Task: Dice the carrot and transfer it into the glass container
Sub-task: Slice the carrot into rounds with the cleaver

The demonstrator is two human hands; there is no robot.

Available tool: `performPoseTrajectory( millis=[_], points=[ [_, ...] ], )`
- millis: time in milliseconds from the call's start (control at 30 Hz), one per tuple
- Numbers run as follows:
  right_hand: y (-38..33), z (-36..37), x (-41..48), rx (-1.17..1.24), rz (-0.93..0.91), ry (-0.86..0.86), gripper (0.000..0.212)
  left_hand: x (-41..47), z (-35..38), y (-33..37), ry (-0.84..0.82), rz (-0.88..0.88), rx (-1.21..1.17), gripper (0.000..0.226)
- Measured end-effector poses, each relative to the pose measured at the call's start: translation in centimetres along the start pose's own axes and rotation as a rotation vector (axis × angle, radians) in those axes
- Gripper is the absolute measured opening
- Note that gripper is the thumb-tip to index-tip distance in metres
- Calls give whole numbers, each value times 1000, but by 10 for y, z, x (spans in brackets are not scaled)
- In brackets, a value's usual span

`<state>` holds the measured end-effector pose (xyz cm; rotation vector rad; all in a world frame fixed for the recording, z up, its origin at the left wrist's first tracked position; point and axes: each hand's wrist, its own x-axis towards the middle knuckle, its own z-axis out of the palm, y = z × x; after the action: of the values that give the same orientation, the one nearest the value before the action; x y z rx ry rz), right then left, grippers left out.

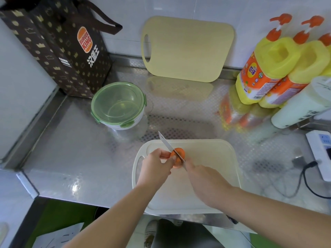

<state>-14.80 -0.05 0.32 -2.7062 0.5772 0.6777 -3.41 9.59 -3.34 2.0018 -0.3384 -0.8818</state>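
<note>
Head view: stubby orange carrot (177,157) pinched by left hand (155,167) on white plastic chopping board (215,158) — slim steel knife (166,144) gripped in right hand (206,183). Early slicing judged — firm downward press needed.

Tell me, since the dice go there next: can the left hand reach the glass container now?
Probably yes: only bare counter lies between the left hand and the glass container. It must first release the carrot, and the green lid is on.
</note>
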Motion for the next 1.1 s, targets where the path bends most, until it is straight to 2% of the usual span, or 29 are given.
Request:
performPoseTrajectory(
  millis=[133, 333, 367, 467, 500, 600, 700, 800, 833, 900, 1000, 1100],
  points=[
    [-1, 5, 7, 64, 22, 8, 40, -2, -1, 1, -4, 10, -7, 6],
    [8, 17, 16, 14, 10, 35, 54, -2, -1, 6, -18, 19, -24, 15],
    [10, 17, 17, 23, 12, 36, 49, -1, -2, 6, -33, 18, -35, 16],
    [21, 15, 13, 122, 72, 25, 10, 0, -5, 7, -92, 11, -52, 23],
    [24, 14, 8, 141, 88, 25, 5, 1, -6, 7, -113, 5, -36, 24],
    [35, 13, -5, 202, 98, 40, 17, 3, -6, 8, -159, 46, 48, 25],
    [40, 8, -13, 132, 116, 44, 5, 7, -4, 11, -171, 114, 156, 20],
    [48, 4, -13, 221, 140, 76, 19, 10, 0, 13, -170, 131, 144, 11],
    [51, 4, -13, 240, 149, 78, 21, 13, 1, 13, -155, 145, 164, 10],
    [59, 6, -12, 245, 161, 84, 13, 16, 3, 13, -115, 184, 229, 13],
    [62, 7, -11, 258, 169, 82, 30, 21, 4, 16, -45, 215, 337, 19],
    [61, 6, -11, 237, 169, 85, 31, 31, 1, 9, 12, 185, 400, 20]
  ],
)
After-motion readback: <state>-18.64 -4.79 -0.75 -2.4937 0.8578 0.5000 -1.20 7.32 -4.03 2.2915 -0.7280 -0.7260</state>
